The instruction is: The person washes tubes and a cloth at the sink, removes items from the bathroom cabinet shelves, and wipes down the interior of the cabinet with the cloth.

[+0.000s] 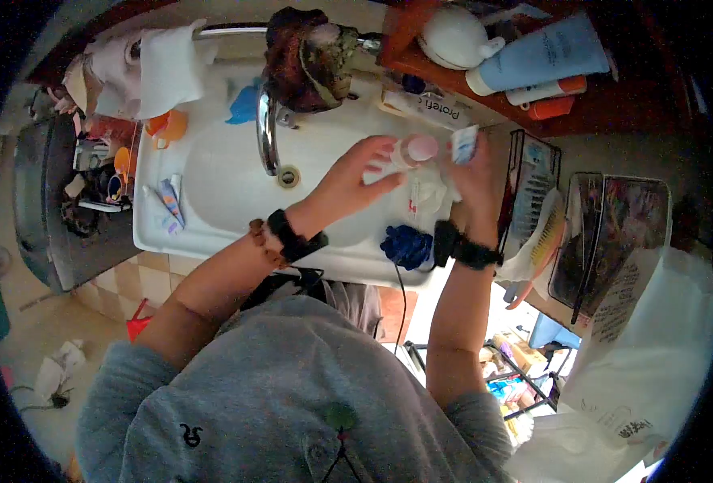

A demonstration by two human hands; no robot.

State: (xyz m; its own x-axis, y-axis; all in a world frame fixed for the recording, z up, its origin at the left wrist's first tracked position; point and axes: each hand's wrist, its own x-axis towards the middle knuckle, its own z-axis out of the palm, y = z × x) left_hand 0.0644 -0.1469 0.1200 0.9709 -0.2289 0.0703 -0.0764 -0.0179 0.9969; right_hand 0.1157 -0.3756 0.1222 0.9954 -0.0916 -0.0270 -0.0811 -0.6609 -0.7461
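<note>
At the white ceramic sink's (221,179) near rim, dark-blue mesh puff (407,246). Over sink's right side: left hand (351,174), fingers curled round pale pink-capped bottle (421,148), apparently leaving cap clear; right hand (475,182) pinches small white-and-blue item (464,145), fingertips blurred. At sink's far-right corner, white carton (433,108): "Protefi" legible.

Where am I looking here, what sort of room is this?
Most likely a bathroom or washroom: there is a white sink with a chrome faucet, small tubes on its left rim, and what looks like a hairbrush at right.
</note>
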